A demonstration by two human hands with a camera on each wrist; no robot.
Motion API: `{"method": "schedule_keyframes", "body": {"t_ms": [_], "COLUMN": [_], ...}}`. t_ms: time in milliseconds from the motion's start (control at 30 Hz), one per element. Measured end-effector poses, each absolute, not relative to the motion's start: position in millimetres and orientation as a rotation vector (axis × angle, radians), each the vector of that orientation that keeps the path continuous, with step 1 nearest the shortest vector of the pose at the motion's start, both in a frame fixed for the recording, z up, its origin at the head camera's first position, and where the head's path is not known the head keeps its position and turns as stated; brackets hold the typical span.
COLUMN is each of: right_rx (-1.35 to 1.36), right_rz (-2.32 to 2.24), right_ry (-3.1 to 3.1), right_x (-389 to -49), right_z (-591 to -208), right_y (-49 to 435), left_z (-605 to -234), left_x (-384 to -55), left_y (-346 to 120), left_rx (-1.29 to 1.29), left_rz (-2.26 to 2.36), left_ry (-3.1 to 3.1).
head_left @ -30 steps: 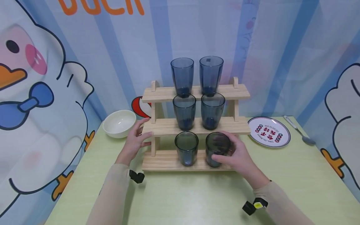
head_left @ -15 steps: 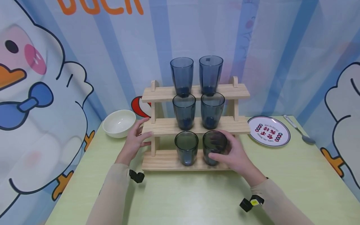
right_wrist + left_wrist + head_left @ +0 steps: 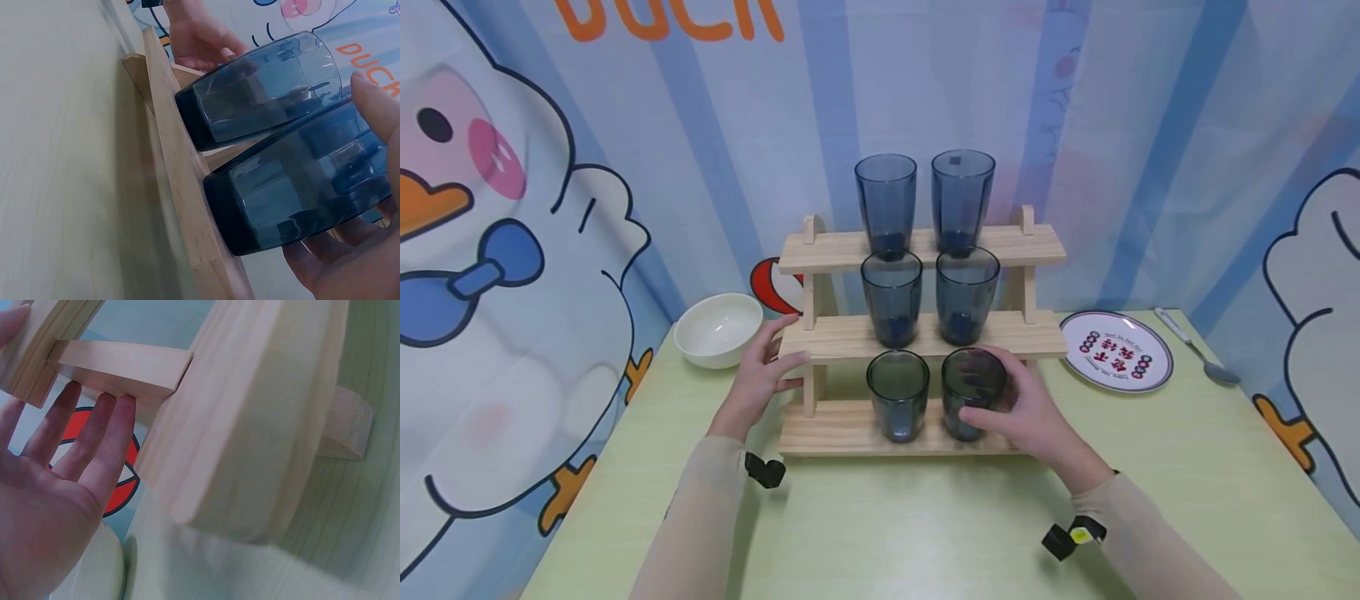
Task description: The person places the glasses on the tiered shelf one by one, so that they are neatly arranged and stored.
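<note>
My right hand (image 3: 1026, 408) grips a smoky blue drinking glass (image 3: 957, 412) on the bottom tier of a three-tier wooden rack (image 3: 850, 425). In the right wrist view the thumb lies on one side of this glass (image 3: 281, 194) and the fingers on the other; its base meets the board. Beside it stands a second glass (image 3: 898, 400), close by. My left hand (image 3: 756, 379) holds the rack's left end at the middle shelf. In the left wrist view its fingertips touch the upright post (image 3: 122, 369), with the thumb at the shelf edge.
Two glasses stand on the middle shelf (image 3: 842, 335) and two on the top shelf (image 3: 835, 248). A white bowl (image 3: 718, 331) sits left of the rack. To the right lie a printed plate (image 3: 1118, 352) and a spoon (image 3: 1198, 348). A duck-patterned curtain (image 3: 737, 167) hangs behind.
My right hand has shifted the bottom-tier glass slightly left, towards its neighbour; over the last half second it barely moves. The left hand has stayed at the rack.
</note>
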State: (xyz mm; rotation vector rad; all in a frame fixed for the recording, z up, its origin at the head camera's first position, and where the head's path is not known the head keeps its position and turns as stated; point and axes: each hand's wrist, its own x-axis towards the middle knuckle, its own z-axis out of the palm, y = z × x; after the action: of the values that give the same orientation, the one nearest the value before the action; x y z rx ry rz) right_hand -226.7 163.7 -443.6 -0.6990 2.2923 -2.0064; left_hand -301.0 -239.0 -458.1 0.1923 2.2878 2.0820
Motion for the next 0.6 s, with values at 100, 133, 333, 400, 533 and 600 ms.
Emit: {"method": "schedule_keyframes", "body": {"t_ms": [100,133,333,400,533,600], "right_rx": [-0.71,-0.714,-0.733,-0.709,-0.635,-0.606], "right_rz": [-2.006,-2.01,-2.013,-1.997,-1.945,-1.914], "right_ry": [2.293,2.29,2.288,2.298,2.329,2.356], "right_x": [-226.8,-226.8,-227.1,-226.6,-224.4,-223.3], "right_z": [-444.0,-444.1,-446.9,-447.0,-446.2,-445.8], "right_y": [163.8,163.7,164.0,165.2,168.7,171.2], "left_z": [-458.1,-458.2,-459.7,-459.6,-458.6,-458.0], "left_x": [-300.5,-300.4,-300.9,-300.9,-301.2,-301.3], "left_y": [-238.9,-238.9,-239.4,-239.3,-239.3,-239.4], "left_rx": [0.179,0.178,0.181,0.184,0.186,0.189], "left_rz": [2.077,2.075,2.073,2.077,2.083,2.085], "left_ry": [2.286,2.287,2.293,2.292,2.285,2.279]}}
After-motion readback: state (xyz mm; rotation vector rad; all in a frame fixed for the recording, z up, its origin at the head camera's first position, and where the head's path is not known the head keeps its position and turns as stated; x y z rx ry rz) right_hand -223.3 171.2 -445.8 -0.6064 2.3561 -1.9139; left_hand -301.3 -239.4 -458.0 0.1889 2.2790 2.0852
